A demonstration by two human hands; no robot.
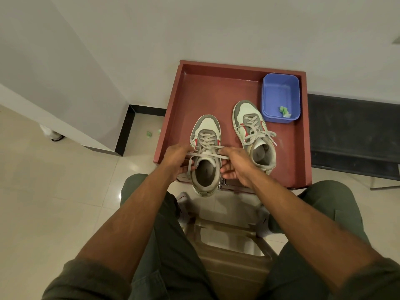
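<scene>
Two grips work one lace: my left grip (176,158) and right grip (234,162) each pinch an end of the shoelace (205,155), stretched across the near sneaker (207,124). That sneaker sits at the front edge of the red table (205,89), heel overhanging, left of the second sneaker (246,112).

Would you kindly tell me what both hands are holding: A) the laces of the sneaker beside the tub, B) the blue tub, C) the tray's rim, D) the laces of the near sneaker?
D: the left hand and the right hand pinch the laces of the near sneaker, drawn taut across its opening.
</scene>
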